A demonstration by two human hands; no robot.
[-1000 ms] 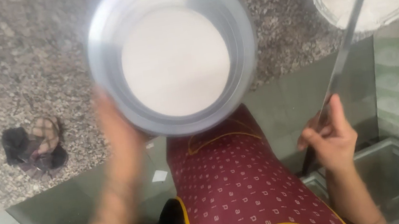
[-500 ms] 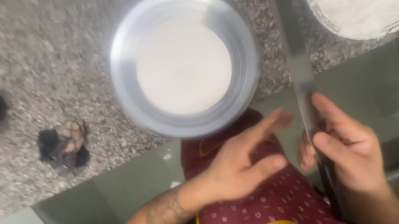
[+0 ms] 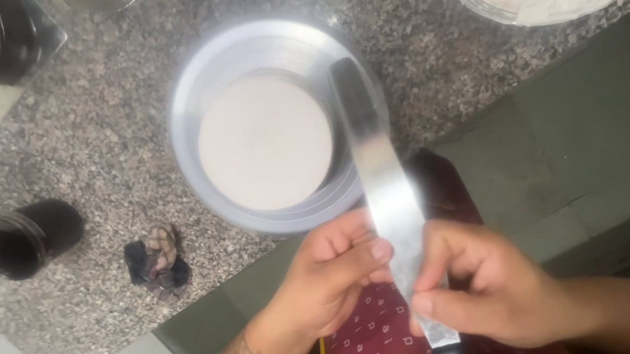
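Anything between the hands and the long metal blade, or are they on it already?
Nothing visible. Both the left hand and the right hand already touch the metal blade, which reaches over the rim of the round pan.

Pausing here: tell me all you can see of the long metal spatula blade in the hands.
The spatula has a long, flat, straight silvery metal blade with a rounded tip and a dark handle at the bottom edge of the view. It is held above the counter, its tip over the round metal pan. The left hand touches the blade's left edge with its fingertips; the right hand pinches it near the handle. The blade looks blurred but clean.
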